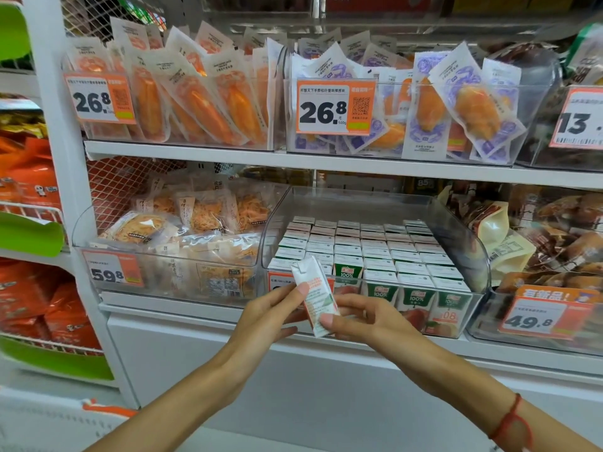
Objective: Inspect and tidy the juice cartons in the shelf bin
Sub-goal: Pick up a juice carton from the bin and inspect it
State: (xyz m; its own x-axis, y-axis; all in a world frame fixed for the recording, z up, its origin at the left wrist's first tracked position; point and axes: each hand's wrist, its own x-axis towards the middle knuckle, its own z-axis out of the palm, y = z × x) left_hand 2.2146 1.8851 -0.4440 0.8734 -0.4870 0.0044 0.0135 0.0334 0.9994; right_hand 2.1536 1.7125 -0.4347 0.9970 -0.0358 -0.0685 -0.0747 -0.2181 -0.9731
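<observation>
A clear plastic shelf bin (463,236) on the lower shelf holds several rows of small green-and-white juice cartons (375,252) standing upright. One juice carton (311,290) is out of the bin, held tilted in front of its left front corner. My left hand (270,313) pinches its left side with the thumb on the face. My right hand (365,316) pinches its lower right end. A gap shows in the front row at the left, behind the held carton.
A bin of bagged snacks (169,256) with a 59.8 tag sits to the left, a bin of brown packets (554,256) with a 49.8 tag to the right. The shelf above (293,158) carries bins of orange and purple pouches. A white panel runs below the shelf edge.
</observation>
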